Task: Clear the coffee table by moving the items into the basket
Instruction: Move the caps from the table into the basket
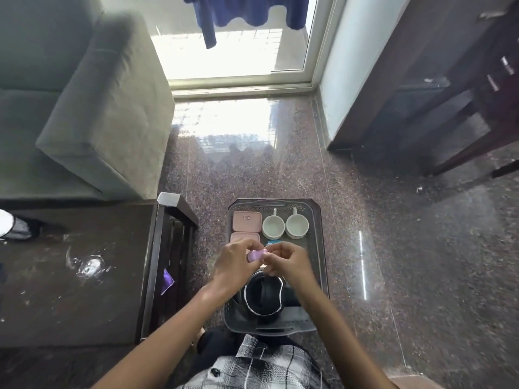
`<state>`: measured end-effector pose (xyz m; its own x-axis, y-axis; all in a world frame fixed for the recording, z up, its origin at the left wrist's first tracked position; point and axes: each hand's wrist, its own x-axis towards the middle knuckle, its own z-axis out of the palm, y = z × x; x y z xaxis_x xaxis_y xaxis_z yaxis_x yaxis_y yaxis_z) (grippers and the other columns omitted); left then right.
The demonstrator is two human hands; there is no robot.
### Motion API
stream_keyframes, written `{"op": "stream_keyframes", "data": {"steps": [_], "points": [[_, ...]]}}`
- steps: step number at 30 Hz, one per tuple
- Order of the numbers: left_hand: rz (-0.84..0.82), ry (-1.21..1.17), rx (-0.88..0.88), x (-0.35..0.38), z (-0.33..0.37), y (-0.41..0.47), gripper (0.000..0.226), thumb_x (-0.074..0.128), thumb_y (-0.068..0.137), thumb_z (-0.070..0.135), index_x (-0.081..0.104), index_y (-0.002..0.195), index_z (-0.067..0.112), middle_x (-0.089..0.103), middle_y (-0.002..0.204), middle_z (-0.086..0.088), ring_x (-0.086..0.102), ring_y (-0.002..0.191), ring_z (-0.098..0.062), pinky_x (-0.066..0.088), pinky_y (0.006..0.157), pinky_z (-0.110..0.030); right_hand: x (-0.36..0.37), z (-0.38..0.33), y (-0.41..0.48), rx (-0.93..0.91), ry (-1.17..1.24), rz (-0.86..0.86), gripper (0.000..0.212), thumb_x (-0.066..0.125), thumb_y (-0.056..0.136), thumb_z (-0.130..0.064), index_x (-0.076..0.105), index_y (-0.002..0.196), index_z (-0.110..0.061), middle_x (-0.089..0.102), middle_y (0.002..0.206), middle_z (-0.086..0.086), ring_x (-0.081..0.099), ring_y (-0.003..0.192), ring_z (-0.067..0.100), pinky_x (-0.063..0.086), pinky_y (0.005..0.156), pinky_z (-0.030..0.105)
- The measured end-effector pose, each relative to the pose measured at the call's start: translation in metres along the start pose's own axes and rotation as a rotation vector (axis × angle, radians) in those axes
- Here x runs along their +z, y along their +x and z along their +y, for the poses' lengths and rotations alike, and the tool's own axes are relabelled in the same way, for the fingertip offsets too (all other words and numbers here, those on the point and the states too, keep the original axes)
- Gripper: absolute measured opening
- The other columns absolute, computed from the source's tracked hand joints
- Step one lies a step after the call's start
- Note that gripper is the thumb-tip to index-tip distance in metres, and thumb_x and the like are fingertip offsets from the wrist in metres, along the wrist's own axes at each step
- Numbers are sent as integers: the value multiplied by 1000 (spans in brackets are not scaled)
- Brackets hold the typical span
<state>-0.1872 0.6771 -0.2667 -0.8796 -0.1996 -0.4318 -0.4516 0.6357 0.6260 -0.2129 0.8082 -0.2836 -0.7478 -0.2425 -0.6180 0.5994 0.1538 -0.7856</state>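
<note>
A grey plastic basket (318, 248) stands on the floor in front of me. In it lie two pink lidded boxes (247, 221), two white cups (273, 227), a small blue item (273, 242) and a black kettle (262, 294). Above the basket my left hand (234, 265) and my right hand (286, 262) meet and together pinch a small purple object (257, 255). The dark glossy coffee table (73, 276) lies to the left, with a black and white object (14, 224) at its far left edge.
A grey sofa (84, 94) stands beyond the table. A purple scrap (167, 280) sits on the table's lower shelf. Dark wooden furniture (449, 108) fills the right side. A glass door (238, 51) is ahead across the polished stone floor.
</note>
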Motion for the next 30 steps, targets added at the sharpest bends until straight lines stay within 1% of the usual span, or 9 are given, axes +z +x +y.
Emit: {"op": "stream_keyframes", "data": {"steps": [5, 10, 14, 19, 21, 23, 25, 27, 30], "points": [[-34, -96, 2, -2, 5, 1, 36, 65, 85, 18, 59, 120, 21, 63, 114, 4, 66, 86, -12, 52, 85, -30, -26, 13, 30, 35, -107, 205, 15, 69, 76, -3, 59, 70, -12, 63, 63, 8, 58, 47, 14, 45, 44, 20], [-114, -175, -43, -6, -3, 0, 24, 59, 88, 17, 62, 111, 23, 67, 104, 8, 64, 90, -7, 49, 84, -21, -46, 42, 82, 158, -286, 404, 25, 78, 66, -20, 54, 62, -15, 64, 72, 9, 58, 64, 23, 53, 62, 39], [-141, -227, -65, -9, -8, -4, 18, 58, 89, 17, 64, 103, 26, 65, 92, 14, 61, 82, -7, 48, 77, -19, -38, 58, 106, 213, -365, 459, 20, 73, 71, -22, 55, 69, -13, 68, 84, 14, 56, 72, 25, 38, 60, 29], [-134, -301, -90, -17, -13, -10, 17, 56, 90, 14, 62, 96, 29, 69, 99, 6, 65, 87, -10, 55, 79, -24, -30, 70, 119, 271, -338, 532, 23, 67, 77, -19, 66, 93, -2, 69, 101, 21, 64, 94, 36, 43, 69, 31], [-125, -298, -95, -20, -16, -12, 16, 56, 90, 14, 62, 94, 29, 69, 99, 5, 64, 87, -9, 52, 82, -23, -27, 72, 120, 279, -248, 555, 24, 69, 77, -15, 68, 96, 0, 70, 96, 19, 65, 90, 34, 42, 69, 30], [-114, -294, -112, -22, -19, -14, 15, 56, 90, 15, 63, 95, 27, 69, 101, 2, 65, 90, -10, 52, 87, -26, -25, 80, 127, 295, -162, 563, 21, 70, 74, -12, 69, 91, 1, 70, 82, 16, 64, 74, 28, 46, 66, 30], [-112, -305, -134, -23, -23, -16, 14, 57, 90, 16, 63, 95, 28, 68, 102, 1, 66, 92, -11, 53, 89, -31, -32, 114, 154, 310, -108, 562, 17, 72, 69, -12, 69, 83, -1, 70, 75, 14, 63, 64, 25, 57, 65, 41], [-112, -319, -146, -23, -25, -19, 14, 57, 90, 17, 63, 94, 28, 68, 102, 1, 66, 92, -12, 53, 89, -33, -34, 130, 168, 325, -94, 593, 15, 74, 65, -13, 68, 77, -5, 71, 76, 13, 61, 62, 25, 58, 65, 49], [-103, -345, -161, -25, -28, -22, 15, 57, 90, 15, 64, 96, 26, 69, 100, 3, 66, 91, -12, 54, 88, -32, -20, 88, 138, 318, -67, 625, 14, 73, 73, -11, 69, 85, -5, 66, 80, 10, 58, 70, 22, 46, 64, 34]]}}
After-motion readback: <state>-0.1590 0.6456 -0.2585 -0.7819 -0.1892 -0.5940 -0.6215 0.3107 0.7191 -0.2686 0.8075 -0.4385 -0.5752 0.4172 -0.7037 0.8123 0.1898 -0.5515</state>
